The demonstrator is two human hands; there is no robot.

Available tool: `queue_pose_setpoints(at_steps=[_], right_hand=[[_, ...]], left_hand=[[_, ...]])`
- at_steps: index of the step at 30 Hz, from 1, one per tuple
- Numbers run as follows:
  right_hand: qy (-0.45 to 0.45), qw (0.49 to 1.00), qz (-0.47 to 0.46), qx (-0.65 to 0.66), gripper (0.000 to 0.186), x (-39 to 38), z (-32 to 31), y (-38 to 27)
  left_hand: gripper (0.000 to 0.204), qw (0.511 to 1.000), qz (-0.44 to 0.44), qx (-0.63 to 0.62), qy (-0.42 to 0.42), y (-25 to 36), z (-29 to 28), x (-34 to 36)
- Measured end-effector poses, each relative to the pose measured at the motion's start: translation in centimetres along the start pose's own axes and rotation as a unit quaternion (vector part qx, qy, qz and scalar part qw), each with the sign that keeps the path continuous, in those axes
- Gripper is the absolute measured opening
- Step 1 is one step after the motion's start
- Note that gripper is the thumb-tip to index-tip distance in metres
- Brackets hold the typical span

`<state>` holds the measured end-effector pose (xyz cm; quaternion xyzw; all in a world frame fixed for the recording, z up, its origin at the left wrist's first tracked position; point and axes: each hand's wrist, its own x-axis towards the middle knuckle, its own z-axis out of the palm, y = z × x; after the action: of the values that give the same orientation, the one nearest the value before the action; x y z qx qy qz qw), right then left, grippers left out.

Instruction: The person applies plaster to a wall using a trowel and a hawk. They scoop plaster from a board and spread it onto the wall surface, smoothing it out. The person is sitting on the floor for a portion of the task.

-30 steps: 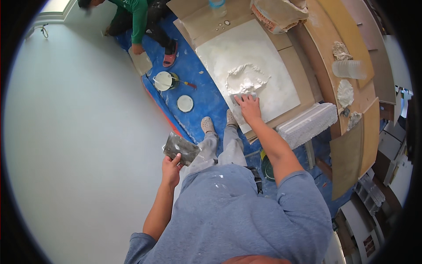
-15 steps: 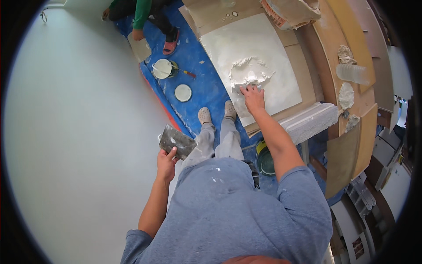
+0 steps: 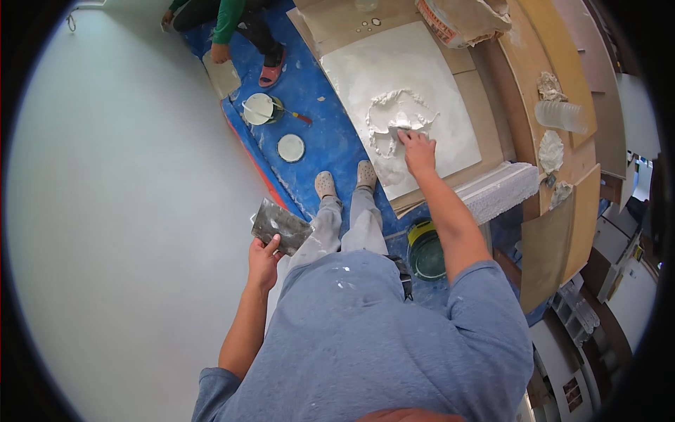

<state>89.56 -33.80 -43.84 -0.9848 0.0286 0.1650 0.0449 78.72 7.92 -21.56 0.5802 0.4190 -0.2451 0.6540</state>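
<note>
My left hand [image 3: 264, 263] grips the edge of a flat grey metal scraper plate [image 3: 280, 224], smeared with white, with the thumb on top. It hangs in front of the pale wall, left of my legs. My right hand [image 3: 420, 150] is closed on a small scraper [image 3: 399, 132], mostly hidden under the fingers. Its blade presses into a mound of wet white putty [image 3: 404, 105]. The putty is spread in a ragged ring on a white board [image 3: 365, 63], and a thin ridge of it curves down on the near left side.
A co-worker's hand [image 3: 221, 53] is at the top left. An open pail [image 3: 259, 110] and a round lid [image 3: 291, 148] stand on the blue floor sheet [image 3: 315, 133]. A dark bucket [image 3: 427, 254] stands beneath my right arm; stacked plastic cups [image 3: 562, 117] and a paper sack [image 3: 464, 20] lie rightward.
My right hand has moved slightly right and up the board, with the scraper now deeper in the putty. A bare swept patch edged by a putty ridge shows behind it. The left hand stays put.
</note>
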Motion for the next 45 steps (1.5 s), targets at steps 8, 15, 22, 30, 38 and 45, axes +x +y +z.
queue_pose_setpoints(at_steps=[8,15,22,30,38,45], right_hand=[[-0.175,0.984,-0.003,0.012,0.043,-3.5,-1.5,2.7],[0.021,0.904,0.139,0.404,0.027,-5.9,-6.0,5.3],[0.173,0.782,0.108,0.589,0.030,-12.4,-17.9,-0.9],[0.306,0.839,-0.175,0.415,0.048,-17.2,-21.2,-5.3],[0.240,0.911,-0.095,0.322,0.066,-15.4,-17.0,-2.0],[0.116,0.472,0.250,0.837,0.023,-15.7,-15.7,-2.2]], left_hand=[[0.032,0.999,-0.005,-0.005,-0.032,1.3,0.7,-0.7],[0.042,0.994,0.017,0.010,-0.111,3.5,9.0,1.9],[0.031,0.969,-0.075,-0.105,-0.212,2.2,20.1,6.2],[0.037,0.905,-0.147,-0.218,-0.334,5.6,23.4,3.6],[0.034,0.898,-0.122,-0.198,-0.374,8.9,22.2,1.0],[0.038,0.900,0.207,-0.015,-0.384,11.6,19.6,0.3]])
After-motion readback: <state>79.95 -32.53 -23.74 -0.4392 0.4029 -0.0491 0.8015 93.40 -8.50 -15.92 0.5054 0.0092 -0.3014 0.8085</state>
